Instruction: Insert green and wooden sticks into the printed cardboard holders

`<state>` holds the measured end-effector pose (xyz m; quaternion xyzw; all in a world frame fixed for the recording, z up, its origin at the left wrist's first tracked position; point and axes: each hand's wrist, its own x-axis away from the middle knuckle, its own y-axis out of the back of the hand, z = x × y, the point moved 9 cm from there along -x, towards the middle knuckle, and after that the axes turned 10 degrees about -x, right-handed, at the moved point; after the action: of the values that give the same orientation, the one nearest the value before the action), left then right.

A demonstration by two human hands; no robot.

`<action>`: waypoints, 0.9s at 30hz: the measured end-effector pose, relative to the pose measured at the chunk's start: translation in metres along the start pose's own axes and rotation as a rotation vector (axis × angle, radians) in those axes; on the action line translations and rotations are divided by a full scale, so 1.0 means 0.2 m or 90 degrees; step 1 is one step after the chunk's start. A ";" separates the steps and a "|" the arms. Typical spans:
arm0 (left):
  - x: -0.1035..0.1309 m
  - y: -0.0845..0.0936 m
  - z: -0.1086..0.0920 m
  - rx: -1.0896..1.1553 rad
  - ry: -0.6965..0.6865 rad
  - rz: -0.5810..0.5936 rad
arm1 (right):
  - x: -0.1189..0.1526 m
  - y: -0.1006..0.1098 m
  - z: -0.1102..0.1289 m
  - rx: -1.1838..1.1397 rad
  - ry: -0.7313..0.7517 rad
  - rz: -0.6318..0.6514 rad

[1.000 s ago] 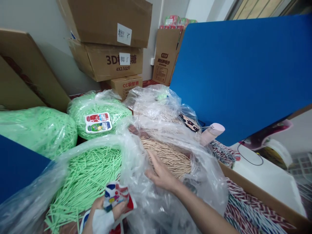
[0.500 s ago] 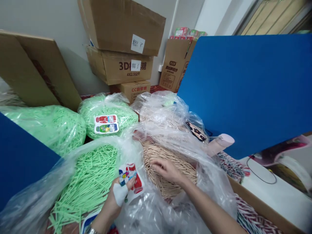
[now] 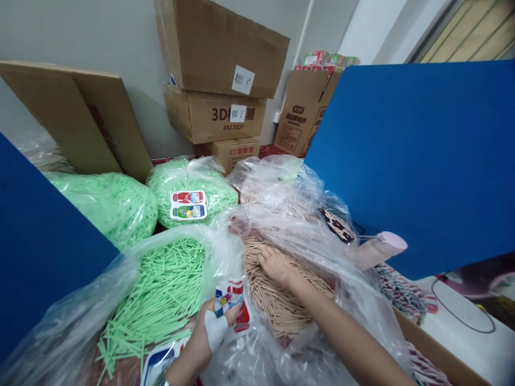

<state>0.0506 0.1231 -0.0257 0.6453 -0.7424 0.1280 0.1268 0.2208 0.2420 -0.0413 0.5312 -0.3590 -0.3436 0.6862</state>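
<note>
My left hand (image 3: pixel 201 338), with a white wrap around its thumb side, is closed on a printed packet (image 3: pixel 230 298) with bottle pictures in red and blue. My right hand (image 3: pixel 276 266) reaches onto a heap of thin tan sticks (image 3: pixel 281 308) in an open clear plastic bag (image 3: pixel 354 300). Its fingers are curled down on the sticks, the tips partly hidden among them. Left of the packet, thin green sticks (image 3: pixel 169 289) spill from another open bag. Under my left forearm lies another printed packet (image 3: pixel 161 360), partly covered.
Behind are tied bags of green sticks (image 3: pixel 193 177) with a bottle-print packet (image 3: pixel 188 205) on top. Cardboard boxes (image 3: pixel 225 115) are stacked at the wall. Blue panels (image 3: pixel 418 161) stand on both sides. A phone-like patterned case (image 3: pixel 337 225) and a pinkish cylinder (image 3: pixel 382 249) lie right.
My right hand has lowered onto the tan sticks, its fingers moving in among them. My left hand keeps the packet. The whole view has shifted slightly, so things appear farther right.
</note>
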 end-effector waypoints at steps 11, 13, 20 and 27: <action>0.01 -0.02 -0.04 -0.033 -0.025 0.004 | 0.14 0.15 0.01 -0.291 -0.039 -0.102; 0.02 -0.02 -0.04 -0.064 -0.052 0.006 | 0.17 0.15 0.01 -0.522 -0.063 -0.126; 0.04 -0.01 -0.08 -0.115 -0.101 -0.014 | 0.25 0.14 0.05 -1.050 -0.115 -0.187; 0.06 0.06 -0.07 -0.109 -0.108 -0.056 | 0.19 0.20 -0.01 -0.289 -0.102 -0.110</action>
<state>0.0374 0.1181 -0.0083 0.6724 -0.7297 0.0033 0.1238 0.2462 0.2183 0.0029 0.3633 -0.2789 -0.5136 0.7255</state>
